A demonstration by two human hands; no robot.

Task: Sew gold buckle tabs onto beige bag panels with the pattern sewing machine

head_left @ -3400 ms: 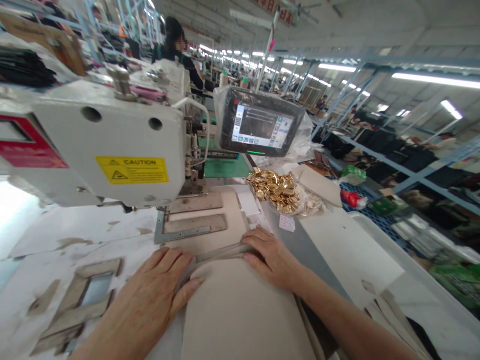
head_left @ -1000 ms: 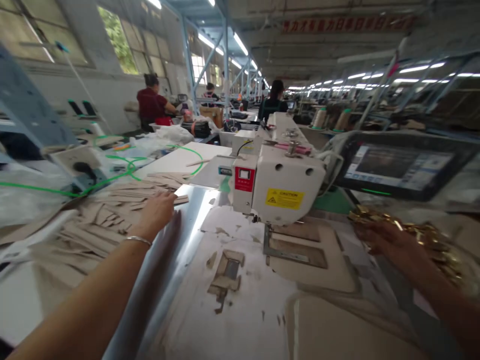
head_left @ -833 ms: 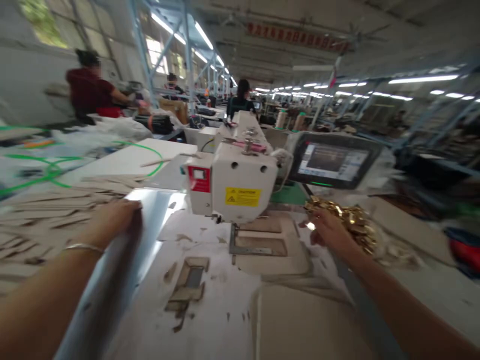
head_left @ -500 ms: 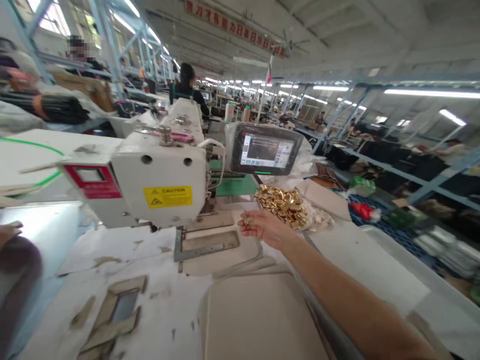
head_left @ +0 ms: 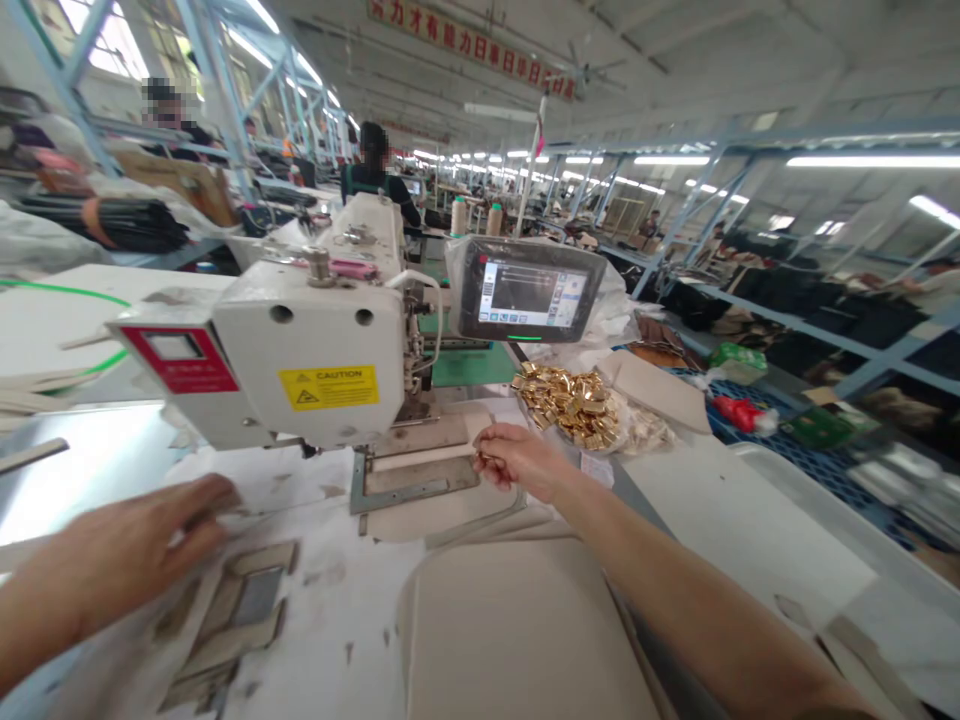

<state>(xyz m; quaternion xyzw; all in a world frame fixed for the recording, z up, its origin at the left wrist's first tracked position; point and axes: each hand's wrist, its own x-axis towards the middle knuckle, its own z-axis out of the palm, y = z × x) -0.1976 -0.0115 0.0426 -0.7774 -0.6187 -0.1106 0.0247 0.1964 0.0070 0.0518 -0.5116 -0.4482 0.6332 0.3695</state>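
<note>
Two hands: right hand [head_left: 520, 462] grip pinched on gold buckle [head_left: 484, 459]; left hand [head_left: 131, 545] open, flat on table [head_left: 352, 625].

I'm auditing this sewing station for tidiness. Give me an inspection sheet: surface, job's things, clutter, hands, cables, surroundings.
Surface: white table, scuffed, with beige template pieces lying on it.
Job's things: gold fitting at the clamp frame under the sewing machine; beige panel in front.
Clutter: pile of gold fittings in plastic.
Hands: right hand pinches the gold fitting; left hand is blurred, low over the table, grip unclear.
Cables: green cord at far left.
Surroundings: plastic-wrapped touchscreen; a person at work behind.
</note>
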